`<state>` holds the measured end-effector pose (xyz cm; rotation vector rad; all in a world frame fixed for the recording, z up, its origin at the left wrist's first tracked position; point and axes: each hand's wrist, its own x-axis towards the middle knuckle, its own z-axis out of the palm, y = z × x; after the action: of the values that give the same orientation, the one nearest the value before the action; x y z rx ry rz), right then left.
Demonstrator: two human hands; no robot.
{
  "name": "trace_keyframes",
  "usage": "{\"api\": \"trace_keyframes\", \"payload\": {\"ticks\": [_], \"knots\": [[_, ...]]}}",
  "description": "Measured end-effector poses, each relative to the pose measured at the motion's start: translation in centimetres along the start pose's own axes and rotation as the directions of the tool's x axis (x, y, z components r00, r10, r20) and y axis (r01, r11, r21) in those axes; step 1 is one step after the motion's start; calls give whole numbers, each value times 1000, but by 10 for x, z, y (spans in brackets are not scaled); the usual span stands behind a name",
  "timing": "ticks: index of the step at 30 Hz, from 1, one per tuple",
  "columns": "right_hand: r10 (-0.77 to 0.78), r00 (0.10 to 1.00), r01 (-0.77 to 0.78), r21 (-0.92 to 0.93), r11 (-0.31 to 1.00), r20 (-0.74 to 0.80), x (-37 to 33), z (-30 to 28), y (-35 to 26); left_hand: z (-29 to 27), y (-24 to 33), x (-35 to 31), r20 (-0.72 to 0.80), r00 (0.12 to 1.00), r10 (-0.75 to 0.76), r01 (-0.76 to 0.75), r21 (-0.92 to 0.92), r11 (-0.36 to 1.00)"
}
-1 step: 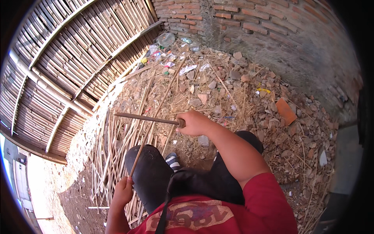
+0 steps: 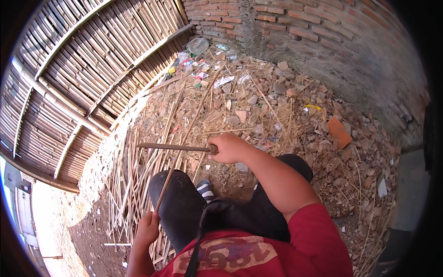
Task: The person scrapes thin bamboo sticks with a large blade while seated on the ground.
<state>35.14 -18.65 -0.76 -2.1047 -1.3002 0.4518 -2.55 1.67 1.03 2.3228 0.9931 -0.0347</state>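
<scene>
My left hand (image 2: 147, 227), low on the left beside my knee, is closed round the near end of a long thin bamboo strip (image 2: 166, 185). The strip slants up and away past my left knee toward the rubble. In front of my lap, my right hand (image 2: 227, 148) grips the handle of a long knife (image 2: 161, 146) with a narrow dark blade. The blade points left, nearly level in view, and crosses the strip. Whether blade and strip touch I cannot tell. Many cut bamboo strips (image 2: 121, 196) lie in a loose heap left of my left leg.
A slatted bamboo wall (image 2: 99, 60) rises at the left, and a brick wall (image 2: 314, 34) stands at the back and right. Stones, dry straw and litter cover the ground. An orange tile piece (image 2: 339, 132) lies at the right; a clear plastic container (image 2: 198, 45) sits in the far corner.
The knife's tip has swung slightly toward me, so the blade lies closer to level. My right hand has dipped a little; my left hand has shifted slightly with the strip.
</scene>
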Motion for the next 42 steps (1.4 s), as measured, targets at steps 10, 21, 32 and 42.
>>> {"api": "trace_keyframes", "payload": {"ticks": [10,21,32,42], "knots": [[94,956,-49,-164,985,279,15,39,-1,25,-11,-29,-94,995,30,-10,199,980],[145,930,-74,-214,974,338,25,52,-10,29,-26,-10,-98,988,118,-94,218,971],[254,967,-250,-99,963,31,34,47,25,21,-8,-9,-81,992,100,-78,241,967],[172,975,-157,-117,981,137,30,54,11,26,-15,-17,-78,991,110,-85,271,959]]}}
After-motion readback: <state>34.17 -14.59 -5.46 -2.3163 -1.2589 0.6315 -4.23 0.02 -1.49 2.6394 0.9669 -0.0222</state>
